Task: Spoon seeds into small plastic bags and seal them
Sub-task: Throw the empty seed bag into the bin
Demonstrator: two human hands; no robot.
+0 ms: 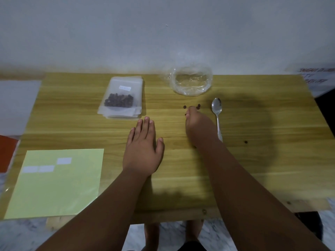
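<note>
Table [181, 178]: pale yellow-brown wood grain, long streaks. Seeds [118, 100]: dark brown, near black. Bag [119, 86]: frosted, milky, white label. Spoon [216, 107]: shiny silver. Sheet [54, 187]: pale yellow-green, three white stickers [64, 160]. Plastic wrap [191, 81]: clear, glinting.

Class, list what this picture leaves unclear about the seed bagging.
Head view:
- Right hand: curled fingers hide whether it pinches anything.
- Label on the filled bag: print too small.
- Stack beneath that bag: count hidden by it.
- Writing at the right edge: cut off, blurred.
</note>
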